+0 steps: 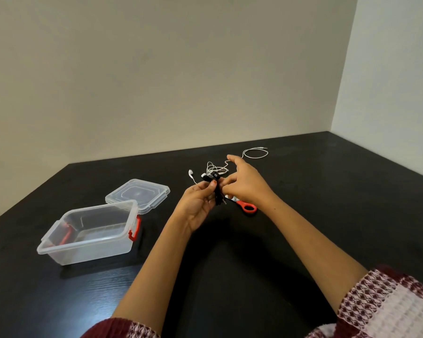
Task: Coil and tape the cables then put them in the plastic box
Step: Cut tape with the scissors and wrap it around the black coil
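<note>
My left hand (197, 202) grips a bundled black cable (216, 189) above the dark table (327, 191). My right hand (244, 182) is right beside it, with thumb and fingers pinching at the bundle's right side; whether tape is between them is too small to tell. Behind the hands lie white earphones (215, 169), loosely tangled, their cord looping off to the far right. The clear plastic box (89, 231) with red latches stands open at the left, nothing visible inside.
The box's clear lid (138, 194) lies flat behind the box. Red-handled scissors (247, 206) rest on the table just under my right wrist. Walls close off the table at the back and right.
</note>
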